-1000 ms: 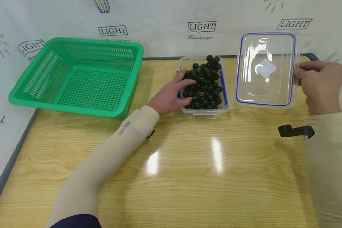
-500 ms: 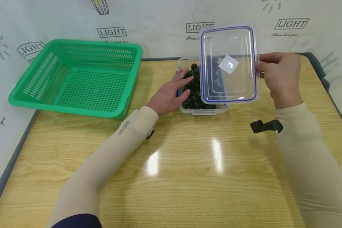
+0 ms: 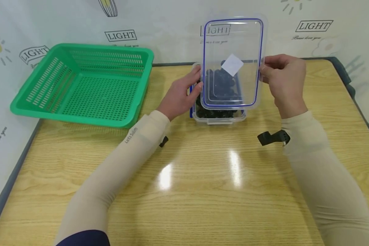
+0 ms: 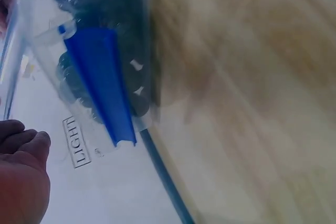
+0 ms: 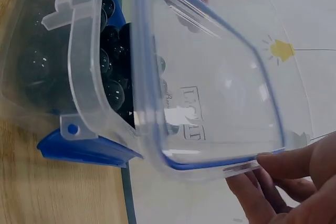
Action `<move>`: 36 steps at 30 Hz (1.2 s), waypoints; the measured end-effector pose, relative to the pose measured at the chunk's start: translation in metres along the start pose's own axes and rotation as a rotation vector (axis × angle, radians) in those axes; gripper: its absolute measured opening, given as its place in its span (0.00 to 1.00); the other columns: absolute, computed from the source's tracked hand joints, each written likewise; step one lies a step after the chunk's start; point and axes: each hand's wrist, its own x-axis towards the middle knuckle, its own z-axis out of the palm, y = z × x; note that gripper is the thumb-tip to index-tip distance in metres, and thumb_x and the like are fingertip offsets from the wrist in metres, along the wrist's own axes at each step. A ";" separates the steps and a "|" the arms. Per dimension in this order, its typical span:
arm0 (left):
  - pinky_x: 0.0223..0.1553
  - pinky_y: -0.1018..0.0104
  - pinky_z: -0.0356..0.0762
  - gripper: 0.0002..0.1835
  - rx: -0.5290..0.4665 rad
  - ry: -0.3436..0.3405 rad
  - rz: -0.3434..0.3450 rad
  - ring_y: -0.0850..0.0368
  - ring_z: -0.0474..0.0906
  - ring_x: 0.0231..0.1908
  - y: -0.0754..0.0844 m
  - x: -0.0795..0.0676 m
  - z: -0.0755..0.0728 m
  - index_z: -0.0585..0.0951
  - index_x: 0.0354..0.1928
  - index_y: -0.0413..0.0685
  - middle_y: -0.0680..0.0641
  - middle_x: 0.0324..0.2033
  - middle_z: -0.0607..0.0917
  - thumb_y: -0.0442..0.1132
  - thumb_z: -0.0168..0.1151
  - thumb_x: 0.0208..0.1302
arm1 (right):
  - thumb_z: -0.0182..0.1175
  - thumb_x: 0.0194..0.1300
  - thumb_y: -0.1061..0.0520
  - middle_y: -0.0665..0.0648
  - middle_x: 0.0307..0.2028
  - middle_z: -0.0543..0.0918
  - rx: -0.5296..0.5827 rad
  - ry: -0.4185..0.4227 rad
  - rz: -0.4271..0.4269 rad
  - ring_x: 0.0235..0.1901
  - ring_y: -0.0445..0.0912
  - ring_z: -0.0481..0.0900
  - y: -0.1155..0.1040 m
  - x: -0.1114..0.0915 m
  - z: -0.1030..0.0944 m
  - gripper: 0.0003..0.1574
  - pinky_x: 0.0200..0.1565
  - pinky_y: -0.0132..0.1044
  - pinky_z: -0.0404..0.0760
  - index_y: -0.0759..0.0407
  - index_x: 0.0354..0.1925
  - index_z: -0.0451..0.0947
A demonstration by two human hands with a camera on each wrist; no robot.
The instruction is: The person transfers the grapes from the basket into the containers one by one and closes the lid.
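Now, beyond the bare stretch of table (image 3: 203, 205) before you, the green basket (image 3: 95, 99) sits at eleven o'clock and the clear box (image 3: 219, 121) just past twelve. The lid (image 3: 230, 85) is further toward nine o'clock than a moment ago, overlapping most of the box from above but tilted up; it seems nearly lined up, not seated. Your right hand (image 3: 286, 80) pinches its three-o'clock edge; your left hand (image 3: 181, 94), loosely extended, is at its nine-o'clock edge, contact unclear. Dark balls (image 5: 113, 95) lie inside the box.
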 end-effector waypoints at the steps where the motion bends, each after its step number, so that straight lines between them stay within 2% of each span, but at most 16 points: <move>1: 0.66 0.73 0.51 0.25 0.009 0.014 0.004 0.61 0.56 0.69 0.000 0.001 -0.002 0.64 0.72 0.44 0.44 0.72 0.61 0.39 0.49 0.77 | 0.62 0.64 0.69 0.57 0.35 0.80 0.041 -0.001 -0.024 0.33 0.43 0.82 0.000 -0.001 0.000 0.11 0.37 0.27 0.81 0.69 0.45 0.83; 6: 0.62 0.74 0.60 0.25 0.012 0.087 -0.025 0.63 0.61 0.67 0.009 0.005 -0.010 0.65 0.72 0.47 0.47 0.70 0.64 0.37 0.51 0.76 | 0.64 0.61 0.71 0.59 0.35 0.84 0.254 -0.025 -0.119 0.34 0.47 0.84 -0.001 -0.005 -0.002 0.09 0.38 0.29 0.82 0.70 0.41 0.85; 12: 0.55 0.77 0.68 0.24 -0.039 0.188 -0.051 0.67 0.69 0.62 0.021 0.008 -0.014 0.65 0.71 0.46 0.47 0.66 0.70 0.35 0.50 0.76 | 0.54 0.70 0.67 0.68 0.42 0.84 0.484 -0.087 -0.208 0.43 0.53 0.85 -0.006 -0.013 0.000 0.14 0.46 0.39 0.81 0.77 0.44 0.82; 14: 0.41 0.79 0.72 0.23 -0.080 0.223 -0.087 0.68 0.80 0.45 0.023 0.009 -0.014 0.65 0.71 0.48 0.49 0.64 0.73 0.35 0.48 0.77 | 0.52 0.72 0.65 0.71 0.43 0.82 0.576 -0.105 -0.224 0.44 0.56 0.84 -0.006 -0.015 0.002 0.16 0.48 0.43 0.80 0.80 0.43 0.80; 15: 0.35 0.78 0.70 0.23 -0.129 0.223 -0.113 0.68 0.80 0.35 0.025 0.009 -0.013 0.64 0.72 0.50 0.51 0.65 0.72 0.36 0.46 0.77 | 0.51 0.72 0.65 0.73 0.43 0.81 0.623 -0.111 -0.224 0.45 0.58 0.84 -0.006 -0.016 0.004 0.17 0.49 0.45 0.79 0.81 0.43 0.79; 17: 0.38 0.76 0.70 0.23 -0.274 0.216 -0.128 0.70 0.78 0.41 0.027 0.009 -0.012 0.61 0.73 0.50 0.54 0.68 0.68 0.37 0.41 0.79 | 0.50 0.74 0.63 0.74 0.42 0.80 0.718 -0.110 -0.212 0.45 0.61 0.83 -0.006 -0.018 0.006 0.20 0.51 0.47 0.78 0.84 0.40 0.78; 19: 0.49 0.76 0.69 0.24 -0.436 0.199 -0.116 0.68 0.75 0.49 0.029 0.009 -0.011 0.55 0.75 0.47 0.54 0.72 0.59 0.39 0.34 0.80 | 0.47 0.75 0.63 0.73 0.41 0.80 0.793 -0.100 -0.206 0.44 0.62 0.83 -0.006 -0.019 0.009 0.21 0.52 0.48 0.77 0.84 0.39 0.76; 20: 0.57 0.78 0.62 0.25 -0.516 0.186 -0.112 0.71 0.66 0.61 0.031 0.009 -0.010 0.52 0.76 0.46 0.54 0.74 0.54 0.40 0.31 0.80 | 0.46 0.76 0.62 0.73 0.40 0.79 0.835 -0.092 -0.199 0.44 0.62 0.83 -0.006 -0.019 0.010 0.22 0.52 0.49 0.77 0.84 0.39 0.76; 21: 0.64 0.78 0.52 0.26 -0.579 0.173 -0.102 0.74 0.53 0.67 0.032 0.010 -0.009 0.48 0.76 0.44 0.53 0.76 0.49 0.41 0.27 0.80 | 0.45 0.77 0.61 0.74 0.40 0.80 0.854 -0.089 -0.194 0.43 0.62 0.83 -0.007 -0.019 0.011 0.24 0.52 0.48 0.78 0.84 0.39 0.76; 22: 0.66 0.78 0.42 0.27 -0.609 0.166 -0.088 0.77 0.41 0.69 0.033 0.010 -0.009 0.45 0.76 0.43 0.51 0.76 0.44 0.42 0.24 0.80 | 0.45 0.77 0.62 0.74 0.40 0.80 0.865 -0.087 -0.205 0.43 0.62 0.83 -0.007 -0.019 0.013 0.24 0.52 0.47 0.78 0.84 0.38 0.76; 24: 0.67 0.78 0.37 0.29 -0.606 0.172 -0.084 0.77 0.36 0.69 0.035 0.012 -0.007 0.41 0.77 0.42 0.50 0.76 0.40 0.43 0.20 0.78 | 0.47 0.75 0.64 0.74 0.41 0.82 0.837 -0.089 -0.267 0.44 0.61 0.83 -0.007 -0.020 0.016 0.21 0.52 0.45 0.78 0.84 0.36 0.78; 26: 0.66 0.79 0.34 0.29 -0.569 0.184 -0.099 0.79 0.34 0.68 0.036 0.013 -0.005 0.39 0.77 0.44 0.52 0.76 0.38 0.43 0.18 0.78 | 0.51 0.72 0.68 0.72 0.43 0.83 0.805 -0.109 -0.321 0.47 0.58 0.83 -0.007 -0.021 0.018 0.15 0.53 0.44 0.78 0.83 0.37 0.80; 28: 0.66 0.80 0.35 0.29 -0.574 0.216 -0.125 0.81 0.36 0.68 0.035 0.014 -0.003 0.40 0.78 0.47 0.55 0.76 0.42 0.44 0.19 0.78 | 0.54 0.67 0.73 0.70 0.45 0.84 0.731 -0.132 -0.405 0.50 0.58 0.81 -0.005 -0.021 0.019 0.10 0.55 0.43 0.76 0.80 0.38 0.81; 31: 0.66 0.80 0.37 0.29 -0.613 0.289 -0.128 0.82 0.40 0.67 0.032 0.016 0.000 0.42 0.78 0.48 0.56 0.76 0.45 0.43 0.22 0.78 | 0.57 0.64 0.77 0.68 0.51 0.81 0.687 -0.192 -0.435 0.54 0.58 0.79 -0.002 -0.022 0.020 0.12 0.57 0.43 0.74 0.79 0.46 0.80; 33: 0.66 0.80 0.39 0.29 -0.642 0.332 -0.113 0.81 0.42 0.67 0.030 0.016 0.001 0.44 0.78 0.47 0.55 0.76 0.49 0.43 0.23 0.78 | 0.57 0.63 0.78 0.68 0.53 0.80 0.702 -0.224 -0.393 0.56 0.57 0.78 0.001 -0.022 0.019 0.14 0.57 0.42 0.73 0.78 0.49 0.78; 36: 0.66 0.79 0.37 0.30 -0.579 0.340 -0.086 0.80 0.40 0.68 0.028 0.019 0.001 0.43 0.77 0.44 0.52 0.76 0.47 0.42 0.24 0.77 | 0.57 0.63 0.78 0.66 0.54 0.80 0.738 -0.242 -0.289 0.57 0.55 0.76 0.005 -0.022 0.016 0.17 0.58 0.40 0.72 0.77 0.51 0.77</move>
